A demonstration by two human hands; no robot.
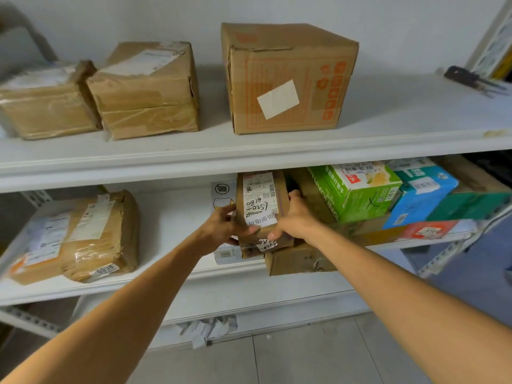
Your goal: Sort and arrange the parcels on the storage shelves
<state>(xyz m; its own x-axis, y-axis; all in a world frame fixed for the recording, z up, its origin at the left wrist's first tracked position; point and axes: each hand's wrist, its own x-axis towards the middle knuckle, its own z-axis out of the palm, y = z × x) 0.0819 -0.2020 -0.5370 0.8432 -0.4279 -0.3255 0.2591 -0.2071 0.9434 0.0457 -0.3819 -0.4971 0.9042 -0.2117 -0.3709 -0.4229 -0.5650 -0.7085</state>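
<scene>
A small brown parcel (260,198) with a white shipping label and handwritten numbers sits on the middle shelf (177,223). My left hand (221,224) grips its left side and my right hand (295,217) grips its right side, fingers curled round the edges. The parcel rests partly on a flat white box (225,254) and a low brown carton (296,260). To its right stand a green box (357,192) and a blue box (421,192).
The top shelf (388,126) carries three brown cartons: two taped ones (146,90) at the left, a tall one (288,79) in the middle. A dark tool (471,79) lies far right. Two wrapped parcels (91,236) sit left on the middle shelf. Crumpled paper slips (207,328) lie below.
</scene>
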